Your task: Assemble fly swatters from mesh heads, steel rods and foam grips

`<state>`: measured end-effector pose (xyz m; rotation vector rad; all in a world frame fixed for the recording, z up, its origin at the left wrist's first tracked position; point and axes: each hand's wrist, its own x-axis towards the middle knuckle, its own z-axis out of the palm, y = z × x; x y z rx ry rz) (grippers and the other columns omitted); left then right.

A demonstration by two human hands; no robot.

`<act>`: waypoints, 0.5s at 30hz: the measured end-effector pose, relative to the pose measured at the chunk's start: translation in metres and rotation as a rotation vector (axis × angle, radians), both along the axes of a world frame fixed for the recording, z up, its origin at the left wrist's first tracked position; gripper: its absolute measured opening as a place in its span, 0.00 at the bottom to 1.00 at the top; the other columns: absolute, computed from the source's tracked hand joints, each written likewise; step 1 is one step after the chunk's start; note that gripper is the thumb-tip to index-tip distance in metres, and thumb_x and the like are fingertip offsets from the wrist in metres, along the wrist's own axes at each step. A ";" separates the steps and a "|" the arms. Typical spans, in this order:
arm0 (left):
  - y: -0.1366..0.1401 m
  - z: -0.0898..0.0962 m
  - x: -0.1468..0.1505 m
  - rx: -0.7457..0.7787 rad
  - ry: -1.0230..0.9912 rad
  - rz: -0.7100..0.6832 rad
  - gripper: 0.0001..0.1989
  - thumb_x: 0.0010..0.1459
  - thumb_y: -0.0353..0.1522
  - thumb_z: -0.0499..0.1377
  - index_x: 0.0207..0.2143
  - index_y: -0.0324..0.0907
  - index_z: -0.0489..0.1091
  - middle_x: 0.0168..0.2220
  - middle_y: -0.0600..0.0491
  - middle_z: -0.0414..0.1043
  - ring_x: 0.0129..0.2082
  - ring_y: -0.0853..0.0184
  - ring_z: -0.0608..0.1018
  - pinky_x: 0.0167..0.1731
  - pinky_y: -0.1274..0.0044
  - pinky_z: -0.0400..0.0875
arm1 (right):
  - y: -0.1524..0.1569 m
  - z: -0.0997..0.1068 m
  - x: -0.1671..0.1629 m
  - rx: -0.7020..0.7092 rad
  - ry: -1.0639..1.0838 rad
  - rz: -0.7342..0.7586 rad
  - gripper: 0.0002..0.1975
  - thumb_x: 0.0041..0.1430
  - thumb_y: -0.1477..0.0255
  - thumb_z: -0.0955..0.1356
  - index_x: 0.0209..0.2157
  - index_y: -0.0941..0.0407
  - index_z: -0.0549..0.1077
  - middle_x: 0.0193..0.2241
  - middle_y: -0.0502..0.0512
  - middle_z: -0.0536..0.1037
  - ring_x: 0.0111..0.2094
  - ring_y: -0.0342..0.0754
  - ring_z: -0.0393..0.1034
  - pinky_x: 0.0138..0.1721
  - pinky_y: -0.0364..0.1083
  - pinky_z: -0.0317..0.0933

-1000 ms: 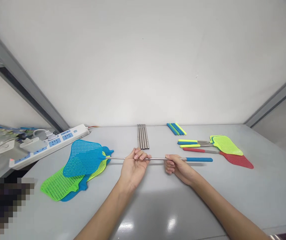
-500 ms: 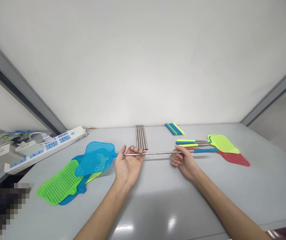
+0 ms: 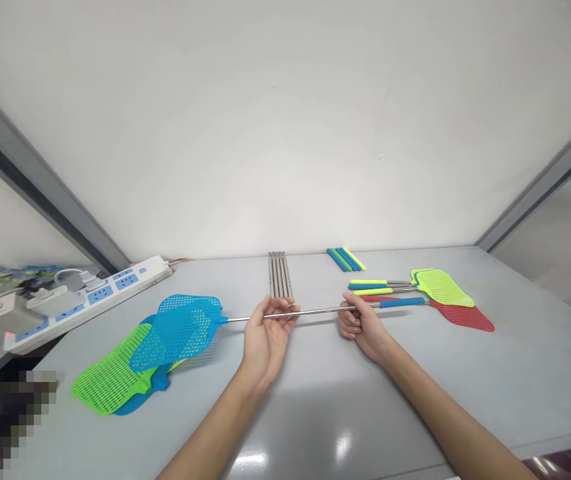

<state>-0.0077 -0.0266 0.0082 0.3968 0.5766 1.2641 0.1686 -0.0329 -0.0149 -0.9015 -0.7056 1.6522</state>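
Observation:
A blue fly swatter [image 3: 183,327] with a metal rod and a blue handle [image 3: 402,302] is held crosswise above the table. Its mesh head is at the left, over other swatter heads. My left hand [image 3: 269,340], palm up, has the rod lying across its curled fingers with the thumb against it. A stretch of bare rod shows between this hand and the blue head. My right hand [image 3: 362,325] is closed round the rod just left of the handle, thumb along the top.
Green [image 3: 112,373] and blue swatter heads lie stacked at left. Several metal tubes [image 3: 280,275] and coloured grips [image 3: 346,259] lie by the wall. Right of them are swatters with yellow [image 3: 445,288] and red heads [image 3: 465,316]. A power strip [image 3: 130,279] with plugs runs along the left.
My left hand has moved right along the rod, away from the blue head, uncovering more rod. The head has shifted left and lower. My right hand keeps its grip, and the view has shifted slightly.

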 end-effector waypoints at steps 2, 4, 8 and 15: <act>-0.004 -0.001 0.005 0.042 0.124 -0.040 0.10 0.52 0.33 0.51 0.23 0.36 0.66 0.30 0.50 0.67 0.32 0.68 0.70 0.37 0.75 0.64 | 0.000 0.001 -0.001 0.009 -0.015 0.017 0.20 0.50 0.63 0.61 0.12 0.57 0.56 0.10 0.42 0.45 0.12 0.36 0.38 0.15 0.41 0.37; -0.008 -0.002 0.010 0.084 0.274 -0.069 0.11 0.52 0.35 0.51 0.26 0.37 0.67 0.31 0.51 0.67 0.30 0.69 0.70 0.35 0.76 0.64 | -0.001 0.002 0.000 0.009 -0.022 0.016 0.19 0.50 0.63 0.61 0.12 0.57 0.57 0.10 0.42 0.47 0.12 0.36 0.39 0.16 0.41 0.38; -0.011 -0.004 0.014 0.215 0.549 -0.099 0.12 0.52 0.39 0.51 0.25 0.39 0.65 0.24 0.55 0.65 0.23 0.72 0.68 0.28 0.78 0.62 | -0.002 0.004 -0.001 0.001 -0.036 0.021 0.20 0.50 0.60 0.61 0.12 0.57 0.57 0.10 0.43 0.48 0.12 0.36 0.40 0.16 0.41 0.40; -0.013 -0.004 0.013 0.440 0.859 -0.173 0.16 0.52 0.40 0.50 0.18 0.39 0.61 0.17 0.57 0.59 0.18 0.73 0.64 0.23 0.81 0.58 | -0.003 0.002 -0.004 0.018 -0.070 0.062 0.20 0.50 0.59 0.60 0.13 0.58 0.58 0.11 0.44 0.52 0.13 0.36 0.43 0.16 0.40 0.41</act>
